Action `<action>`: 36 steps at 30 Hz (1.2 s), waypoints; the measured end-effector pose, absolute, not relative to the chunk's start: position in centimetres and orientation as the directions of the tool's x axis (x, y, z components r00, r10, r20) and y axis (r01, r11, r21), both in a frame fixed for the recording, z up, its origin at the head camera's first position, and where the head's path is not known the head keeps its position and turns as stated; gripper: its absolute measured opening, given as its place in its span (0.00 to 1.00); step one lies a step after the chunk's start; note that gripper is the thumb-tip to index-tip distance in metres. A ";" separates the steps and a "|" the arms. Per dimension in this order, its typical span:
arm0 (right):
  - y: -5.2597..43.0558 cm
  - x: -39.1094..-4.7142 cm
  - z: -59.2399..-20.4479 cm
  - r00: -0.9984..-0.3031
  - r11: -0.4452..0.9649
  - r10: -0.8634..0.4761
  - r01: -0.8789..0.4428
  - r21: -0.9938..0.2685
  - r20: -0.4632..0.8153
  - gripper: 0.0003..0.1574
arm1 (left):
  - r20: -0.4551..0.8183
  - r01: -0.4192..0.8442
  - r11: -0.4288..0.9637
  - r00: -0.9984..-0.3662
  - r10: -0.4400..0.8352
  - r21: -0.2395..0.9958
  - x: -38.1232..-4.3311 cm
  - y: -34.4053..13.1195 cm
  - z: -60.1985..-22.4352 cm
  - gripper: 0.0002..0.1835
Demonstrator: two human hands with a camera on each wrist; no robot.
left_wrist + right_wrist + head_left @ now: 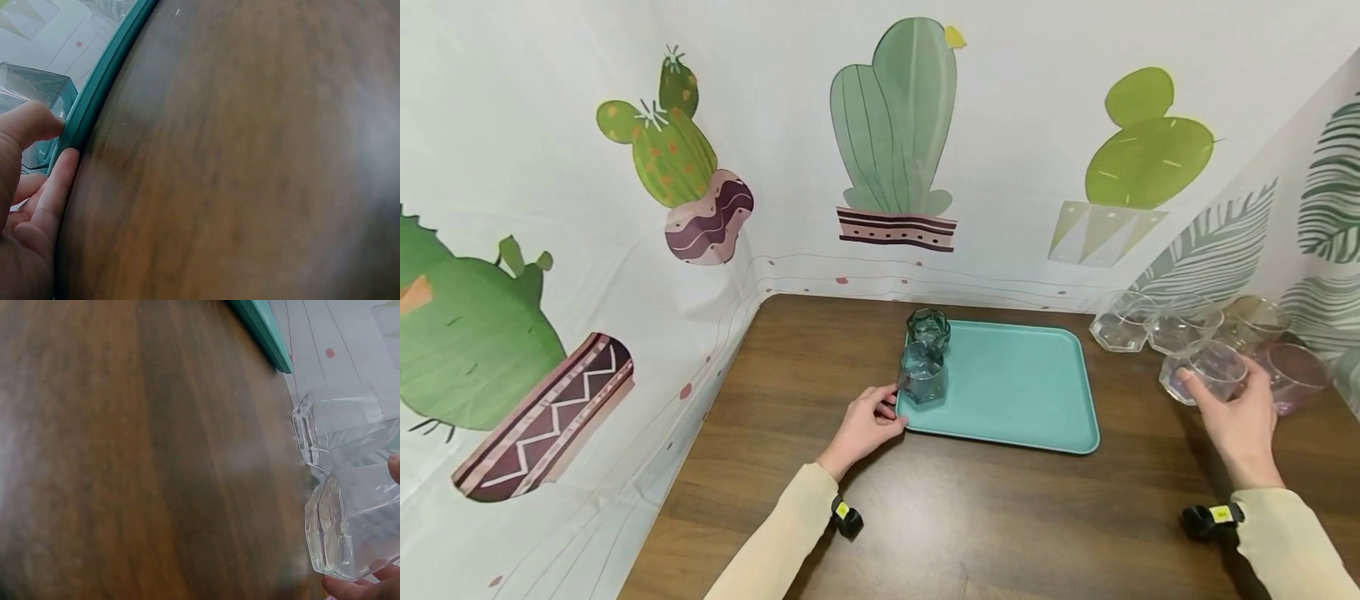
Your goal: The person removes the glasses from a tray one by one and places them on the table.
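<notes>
My left hand (863, 425) pinches the near left corner of a teal rectangular tray (1015, 392); the left wrist view shows the thumb and a finger on either side of the rim (94, 100). On the tray's left end, just above that hand, stand a blue-grey glass (922, 379) and a dark green faceted glass (928, 323) behind it. Right of the tray, my right hand (1242, 425) grips a clear glass (1204, 371) with an angular base, thumb on one side and fingers on the other. Its base (328, 534) shows in the right wrist view.
Behind the right hand stand two clear glasses, one at the left (1120, 329) and one beside it (1182, 329), then an amber glass (1252, 317). A pinkish glass (1296, 379) is close on the right. Cactus-printed cloth (1015, 167) borders the wooden table (1000, 517).
</notes>
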State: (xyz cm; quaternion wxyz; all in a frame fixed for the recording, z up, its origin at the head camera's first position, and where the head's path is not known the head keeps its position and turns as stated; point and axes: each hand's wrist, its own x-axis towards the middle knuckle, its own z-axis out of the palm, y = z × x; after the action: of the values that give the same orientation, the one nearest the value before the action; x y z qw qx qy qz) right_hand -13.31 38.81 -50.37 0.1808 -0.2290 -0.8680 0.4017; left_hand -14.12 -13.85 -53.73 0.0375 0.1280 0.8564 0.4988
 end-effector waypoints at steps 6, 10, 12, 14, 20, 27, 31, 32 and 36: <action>38.9 -13.8 -50.3 -0.812 0.553 0.569 0.260 -0.792 0.130 0.48 | 0.076 0.192 0.463 -0.963 0.258 0.865 -14.1 -13.8 -53.6 0.33; 38.8 -13.8 -50.1 -0.801 0.534 0.590 0.287 -0.795 0.107 0.50 | 0.069 0.186 0.462 -0.964 0.258 0.867 -14.1 -13.8 -53.4 0.33; 38.7 -13.8 -50.1 -0.794 0.516 0.603 0.315 -0.797 0.077 0.52 | 0.071 0.187 0.460 -0.963 0.258 0.868 -14.1 -13.8 -53.5 0.33; 38.6 -13.8 -50.0 -0.789 0.493 0.614 0.343 -0.800 0.040 0.55 | 0.073 0.188 0.461 -0.964 0.257 0.867 -14.1 -13.8 -53.5 0.33; 38.4 -13.6 -50.1 -0.789 0.482 0.614 0.342 -0.806 0.033 0.57 | 0.069 0.185 0.473 -0.965 0.251 0.861 -14.1 -13.7 -53.5 0.33; 38.4 -13.4 -50.3 -0.783 0.606 0.575 0.213 -0.766 0.238 0.48 | 0.064 0.183 0.478 -0.965 0.254 0.859 -14.1 -13.7 -53.5 0.32; 38.3 -13.4 -50.1 -0.770 0.582 0.603 0.248 -0.775 0.206 0.49 | 0.061 0.181 0.479 -0.965 0.255 0.859 -14.1 -13.7 -53.5 0.32; 38.3 -13.3 -50.1 -0.766 0.575 0.611 0.259 -0.776 0.197 0.50 | 0.062 0.181 0.480 -0.965 0.255 0.858 -14.1 -13.7 -53.5 0.32; 38.3 -13.3 -49.9 -0.755 0.558 0.633 0.291 -0.777 0.172 0.50 | 0.066 0.186 0.484 -0.965 0.255 0.855 -14.1 -13.6 -53.6 0.32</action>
State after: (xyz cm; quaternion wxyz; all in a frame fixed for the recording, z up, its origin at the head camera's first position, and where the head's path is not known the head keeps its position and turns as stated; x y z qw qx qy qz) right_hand -13.26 38.28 -49.95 0.2223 -0.2704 -0.8543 0.3842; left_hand -14.07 -13.63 -53.56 0.0349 0.1279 0.8608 0.4914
